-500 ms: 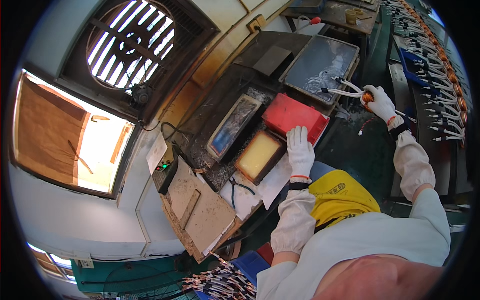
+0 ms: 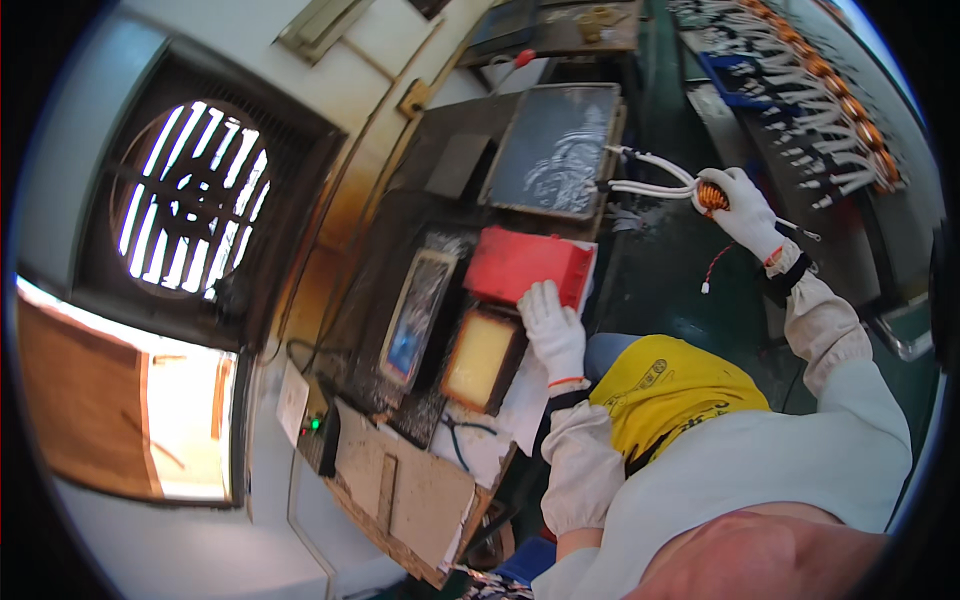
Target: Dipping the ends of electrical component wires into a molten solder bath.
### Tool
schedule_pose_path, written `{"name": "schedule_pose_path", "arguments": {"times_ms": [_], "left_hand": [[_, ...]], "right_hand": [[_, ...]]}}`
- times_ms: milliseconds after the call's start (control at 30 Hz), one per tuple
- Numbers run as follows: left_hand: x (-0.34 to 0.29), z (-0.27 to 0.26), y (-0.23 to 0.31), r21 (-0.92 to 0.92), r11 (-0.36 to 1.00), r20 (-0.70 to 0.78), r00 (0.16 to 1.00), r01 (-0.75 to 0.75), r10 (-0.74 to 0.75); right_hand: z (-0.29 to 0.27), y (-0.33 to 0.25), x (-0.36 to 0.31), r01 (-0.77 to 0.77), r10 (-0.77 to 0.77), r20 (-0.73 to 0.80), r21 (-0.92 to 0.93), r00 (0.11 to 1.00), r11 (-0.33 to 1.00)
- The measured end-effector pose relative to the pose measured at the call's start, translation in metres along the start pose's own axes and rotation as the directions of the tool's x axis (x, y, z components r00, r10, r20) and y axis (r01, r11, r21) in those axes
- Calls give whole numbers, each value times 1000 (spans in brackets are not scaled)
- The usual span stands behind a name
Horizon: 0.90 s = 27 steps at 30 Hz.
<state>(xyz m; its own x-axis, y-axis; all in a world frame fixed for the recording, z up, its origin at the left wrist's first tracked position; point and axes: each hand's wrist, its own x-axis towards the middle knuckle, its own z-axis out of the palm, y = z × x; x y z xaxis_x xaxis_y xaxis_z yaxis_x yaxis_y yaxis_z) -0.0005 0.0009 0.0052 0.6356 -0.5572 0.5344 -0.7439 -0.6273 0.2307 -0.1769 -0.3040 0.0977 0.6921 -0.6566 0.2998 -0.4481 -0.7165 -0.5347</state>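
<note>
My left hand [image 2: 553, 335], in a white glove, lies with fingers stretched flat against the near side of a red box [image 2: 525, 266]. My right hand [image 2: 745, 212], gloved too, is closed around a copper-wound coil [image 2: 712, 198] held over the floor, to the right of the bench. White sleeved leads [image 2: 650, 187] stick out of the coil leftward, their tips near the edge of a grey tray [image 2: 553, 150] with a shiny, rippled surface. Below the coil hangs a thin red-and-white twisted wire [image 2: 716, 266] with a small white plug.
A dark pot of yellowish material [image 2: 480, 360] and a narrow metal trough [image 2: 417, 318] stand beside the red box. Cutting pliers [image 2: 464, 437] lie on white paper. Several similar coils [image 2: 845, 105] line a rack at the far right. A wall fan [image 2: 195, 200] is at the left.
The whole view has turned, shifting the bench leftward in the picture. My right hand still holds the coil, whose leads stay near the tray's edge. My left hand stays at the red box.
</note>
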Motion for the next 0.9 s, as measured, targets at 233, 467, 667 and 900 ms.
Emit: {"name": "schedule_pose_path", "arguments": {"times_ms": [233,467,667,900], "left_hand": [[-2,4,-1,10,999,-29,999,-34,34],[-3,0,-2,-33,998,-2,999,-51,51],[-4,2,-1,-42,997,-5,998,-60,60],[-5,2,-1,-25,998,-2,999,-53,53]], "right_hand": [[-54,32,-54,73,-53,97,-210,994,975],[-100,68,-71,182,-28,320,-460,947,869],[-163,102,-79,268,-93,314,-579,945,770],[-229,176,-65,174,-233,33,-767,972,618]]}}
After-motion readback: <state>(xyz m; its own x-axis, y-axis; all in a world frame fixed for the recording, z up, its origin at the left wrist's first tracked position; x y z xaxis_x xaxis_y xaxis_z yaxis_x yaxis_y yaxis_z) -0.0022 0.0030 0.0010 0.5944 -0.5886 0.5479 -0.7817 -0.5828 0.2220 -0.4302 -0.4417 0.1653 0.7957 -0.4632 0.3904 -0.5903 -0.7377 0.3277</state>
